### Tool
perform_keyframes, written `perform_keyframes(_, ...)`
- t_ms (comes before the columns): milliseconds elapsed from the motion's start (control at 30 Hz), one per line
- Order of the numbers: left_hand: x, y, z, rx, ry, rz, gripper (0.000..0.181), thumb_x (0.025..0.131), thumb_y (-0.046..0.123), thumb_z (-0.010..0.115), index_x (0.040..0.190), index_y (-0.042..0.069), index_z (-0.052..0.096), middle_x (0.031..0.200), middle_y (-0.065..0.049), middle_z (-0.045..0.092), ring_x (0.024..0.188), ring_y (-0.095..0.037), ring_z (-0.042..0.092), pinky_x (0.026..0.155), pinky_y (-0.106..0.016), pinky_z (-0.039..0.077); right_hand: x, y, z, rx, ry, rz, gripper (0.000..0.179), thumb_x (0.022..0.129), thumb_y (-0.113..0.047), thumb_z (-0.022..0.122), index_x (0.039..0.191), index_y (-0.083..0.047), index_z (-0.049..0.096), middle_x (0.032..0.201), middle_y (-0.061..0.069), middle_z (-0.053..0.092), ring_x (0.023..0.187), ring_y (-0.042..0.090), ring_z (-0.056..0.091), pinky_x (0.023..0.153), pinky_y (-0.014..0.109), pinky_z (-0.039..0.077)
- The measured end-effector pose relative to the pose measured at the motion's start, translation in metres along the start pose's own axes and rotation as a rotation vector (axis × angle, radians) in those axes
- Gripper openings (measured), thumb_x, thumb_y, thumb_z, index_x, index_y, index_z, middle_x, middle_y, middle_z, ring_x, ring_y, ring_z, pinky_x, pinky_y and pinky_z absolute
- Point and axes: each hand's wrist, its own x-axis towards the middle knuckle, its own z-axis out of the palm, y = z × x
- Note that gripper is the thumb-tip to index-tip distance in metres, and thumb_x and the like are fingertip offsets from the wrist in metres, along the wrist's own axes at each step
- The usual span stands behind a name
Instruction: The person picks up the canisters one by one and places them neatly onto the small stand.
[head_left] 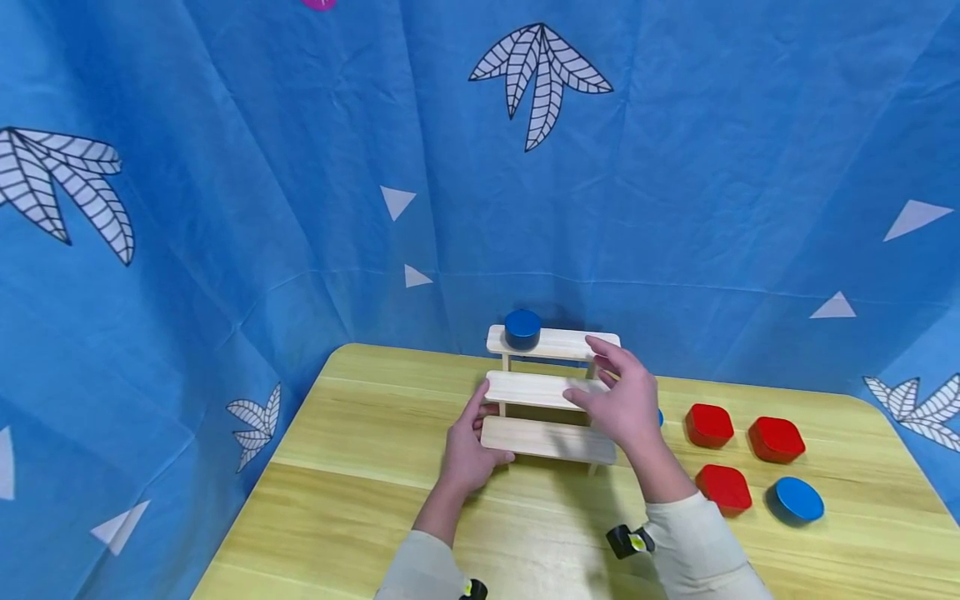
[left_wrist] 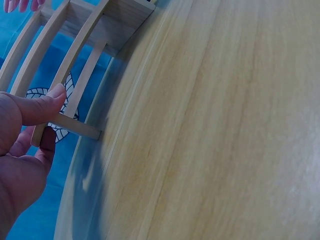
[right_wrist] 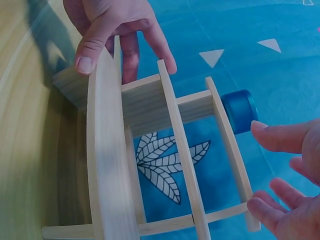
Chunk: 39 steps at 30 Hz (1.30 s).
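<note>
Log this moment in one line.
left hand: grips three-tier wooden shelf, left end; right hand: at its right end; blue cylinder: on top tier, left side

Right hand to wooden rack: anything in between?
Nothing visible. The right hand is right at the wooden rack's right end; the blue round piece on the top board sits toward the left end, out of the way.

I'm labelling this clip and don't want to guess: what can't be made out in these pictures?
- Head: the shape of the blue thing mostly hidden behind the right hand.
- Head: the right end of the middle shelf, covered by that same hand.
- Head: the rest of the pink shape, cut off by the top edge.
- Left wrist: most of the right hand, cut off by the top edge.
</note>
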Motion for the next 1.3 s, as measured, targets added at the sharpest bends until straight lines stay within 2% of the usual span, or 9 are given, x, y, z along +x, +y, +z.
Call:
perform_keyframes(267, -0.001, 0.0, 0.0, -0.005, 0.0, -0.008, 0.127, 0.057, -0.023, 0.084, 0.156, 0.038, 0.033, 0.126, -0.003, 0.06, 0.108, -0.025, 0.057, 0.081, -0.031, 0.055, -0.004, 0.004, -0.003, 0.02, 0.003, 0.016, 0.072, 0.072, 0.0, 0.088, 0.138, -0.007, 0.06, 0.137, 0.011, 0.056, 0.121, 0.032, 0.057, 0.097, 0.041, 0.049)
perform_keyframes(567, 0.001, -0.001, -0.001, -0.008, -0.004, 0.0, 0.127, 0.057, -0.022, 0.084, 0.155, 0.041, 0.033, 0.126, -0.002, 0.06, 0.108, -0.025, 0.057, 0.082, -0.032, 0.056, -0.005, 0.012, -0.007, 0.028, 0.018, 0.009, 0.069, 0.072, 0.001, 0.087, 0.135, -0.005, 0.061, 0.135, 0.013, 0.058, 0.121, 0.032, 0.056, 0.098, 0.044, 0.048)
perform_keyframes(933, 0.002, -0.002, -0.001, 0.002, -0.003, 0.01, 0.127, 0.058, -0.021, 0.085, 0.155, 0.041, 0.033, 0.126, -0.001, 0.059, 0.108, -0.025, 0.056, 0.082, -0.032, 0.055, -0.009, 0.016, -0.013, 0.055, 0.026, 0.071, 0.07, 0.073, 0.002, 0.087, 0.137, -0.003, 0.06, 0.137, 0.013, 0.058, 0.123, 0.031, 0.055, 0.099, 0.04, 0.048)
perform_keyframes(1300, -0.001, 0.001, -0.001, -0.005, -0.001, -0.004, 0.126, 0.057, -0.021, 0.085, 0.155, 0.04, 0.034, 0.125, -0.001, 0.059, 0.107, -0.025, 0.056, 0.083, -0.034, 0.055, -0.014, 0.025, -0.016, 0.074, 0.054, 0.065, 0.067, 0.072, 0.002, 0.088, 0.133, 0.0, 0.061, 0.133, 0.016, 0.06, 0.12, 0.034, 0.056, 0.098, 0.041, 0.048)
